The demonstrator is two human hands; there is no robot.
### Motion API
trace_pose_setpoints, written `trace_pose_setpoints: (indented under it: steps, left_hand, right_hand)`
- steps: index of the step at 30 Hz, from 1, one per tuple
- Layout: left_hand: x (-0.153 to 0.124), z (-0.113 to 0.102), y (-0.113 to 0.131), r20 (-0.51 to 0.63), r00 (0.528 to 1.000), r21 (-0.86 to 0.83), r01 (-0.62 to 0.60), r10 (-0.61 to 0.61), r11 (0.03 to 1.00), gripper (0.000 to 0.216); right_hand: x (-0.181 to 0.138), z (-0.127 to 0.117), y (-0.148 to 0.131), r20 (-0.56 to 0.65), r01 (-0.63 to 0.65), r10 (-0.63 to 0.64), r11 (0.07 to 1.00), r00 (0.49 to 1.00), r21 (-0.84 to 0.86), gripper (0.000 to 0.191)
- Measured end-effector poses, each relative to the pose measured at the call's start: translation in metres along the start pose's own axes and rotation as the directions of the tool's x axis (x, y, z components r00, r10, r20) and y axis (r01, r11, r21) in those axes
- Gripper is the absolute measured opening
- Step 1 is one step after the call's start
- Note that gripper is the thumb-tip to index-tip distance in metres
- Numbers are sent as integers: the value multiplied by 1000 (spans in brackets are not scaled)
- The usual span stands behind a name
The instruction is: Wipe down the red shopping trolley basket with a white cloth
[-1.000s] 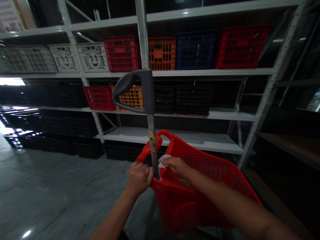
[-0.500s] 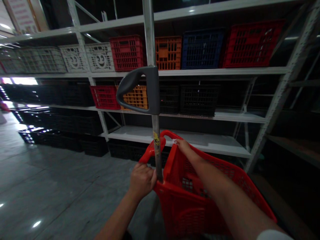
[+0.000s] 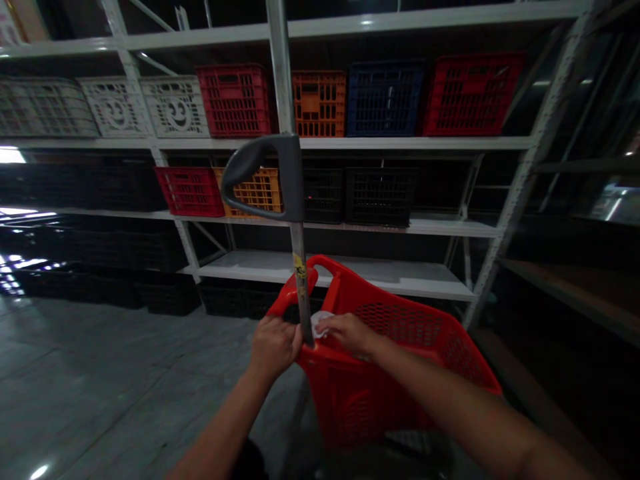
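Observation:
A red plastic shopping cart (image 3: 365,393) stands in front of me, its basket walls full of small holes. My left hand (image 3: 274,343) is wrapped round the red handle (image 3: 287,297) at its near left end. Pressed to the cart's rim beside the metal pole is a white cloth (image 3: 320,323), with the fingers of my right hand (image 3: 350,333) closed on it. The upright metal pole (image 3: 301,293) rises from the cart's corner, and a grey loop grip (image 3: 293,177) is fixed on it above my hands.
White metal shelving (image 3: 415,143) runs behind the cart. On it stand red crates (image 3: 473,93), an orange crate (image 3: 319,103), a blue crate (image 3: 384,100), white crates (image 3: 175,110) and several black crates (image 3: 380,193). Grey tiled floor (image 3: 90,387) stretches to the left.
My right hand has come from the far end of the cart's rim back toward the pole, bringing the white cloth along. The left hand stays on the handle. My view has shifted slightly right.

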State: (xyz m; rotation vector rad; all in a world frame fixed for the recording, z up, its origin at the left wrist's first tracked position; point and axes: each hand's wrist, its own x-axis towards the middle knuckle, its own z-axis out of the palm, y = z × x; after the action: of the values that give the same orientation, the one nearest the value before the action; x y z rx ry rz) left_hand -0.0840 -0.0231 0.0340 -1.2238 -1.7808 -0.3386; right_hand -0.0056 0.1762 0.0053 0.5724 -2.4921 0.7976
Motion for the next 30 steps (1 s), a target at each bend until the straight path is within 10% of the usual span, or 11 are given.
trace_pose_setpoints:
  steps: [6,12,21,30]
  left_hand:
    - [6,10,1,-3,1000,29,14,-14,999,34]
    - [11,19,0,4,1000,43,30,-30,999,36]
    - [13,20,-3,7,1000,60,14,-14,998,41]
    - [16,23,0,-7,999,110,44,-43,993,42]
  right_hand:
    - [-22,-27,-26,-13,-180,180,978,984,-101,25]
    - [-43,3,-61,-259,-215,181,971,949,-107,34]
    - [-179,-7,-23,-576,-519,311,822,756,-236,38]
    - [-84,30,-50,-504,-325,200,930,840,-173,38]
